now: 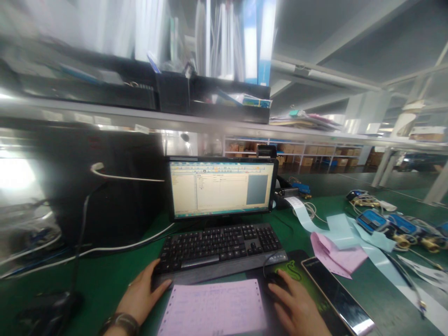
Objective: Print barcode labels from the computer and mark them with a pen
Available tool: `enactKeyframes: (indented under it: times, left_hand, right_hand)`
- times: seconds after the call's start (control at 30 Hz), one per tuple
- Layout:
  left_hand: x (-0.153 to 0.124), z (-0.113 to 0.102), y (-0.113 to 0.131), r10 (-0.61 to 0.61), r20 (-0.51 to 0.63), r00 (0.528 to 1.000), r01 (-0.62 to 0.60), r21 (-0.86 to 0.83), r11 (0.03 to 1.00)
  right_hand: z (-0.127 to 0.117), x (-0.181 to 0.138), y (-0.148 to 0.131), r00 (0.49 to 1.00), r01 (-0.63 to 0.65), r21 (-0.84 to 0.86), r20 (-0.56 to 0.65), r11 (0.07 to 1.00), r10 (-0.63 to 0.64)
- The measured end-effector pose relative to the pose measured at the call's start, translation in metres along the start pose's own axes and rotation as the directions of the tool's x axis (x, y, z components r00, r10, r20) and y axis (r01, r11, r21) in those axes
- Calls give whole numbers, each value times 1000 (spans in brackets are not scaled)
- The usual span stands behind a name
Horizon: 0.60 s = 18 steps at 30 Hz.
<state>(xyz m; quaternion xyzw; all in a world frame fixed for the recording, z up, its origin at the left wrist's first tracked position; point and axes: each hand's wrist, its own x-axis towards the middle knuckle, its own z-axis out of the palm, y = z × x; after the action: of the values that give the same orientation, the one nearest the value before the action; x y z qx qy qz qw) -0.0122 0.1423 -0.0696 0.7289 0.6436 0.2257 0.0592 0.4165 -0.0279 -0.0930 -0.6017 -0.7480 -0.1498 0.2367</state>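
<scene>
1. Monitor (pixel 221 188): lit, stood behind the keyboard.
2. Black keyboard (pixel 219 249): lay on the green table (pixel 105 280). The left hand (pixel 142 294) touched its front left corner, fingers slack and spread, gripping nothing.
3. Pink form (pixel 213 310): lay flat between both hands.
4. Mouse pad (pixel 304 269): lay under the right hand (pixel 297 305).
5. Black mouse (pixel 275 279): mostly hidden beneath the right fingers, which curled over it in a grasp.

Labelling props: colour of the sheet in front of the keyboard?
Pink; the sheet shows best in head view.
</scene>
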Motion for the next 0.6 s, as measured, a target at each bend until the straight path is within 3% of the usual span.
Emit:
enactKeyframes:
  times: [0.6]
  left_hand:
    - [0,2,-1,16,-9,1000,-17,-21,1000]
  right_hand:
    - [0,-2,2,999,40,-16,3,999,-40]
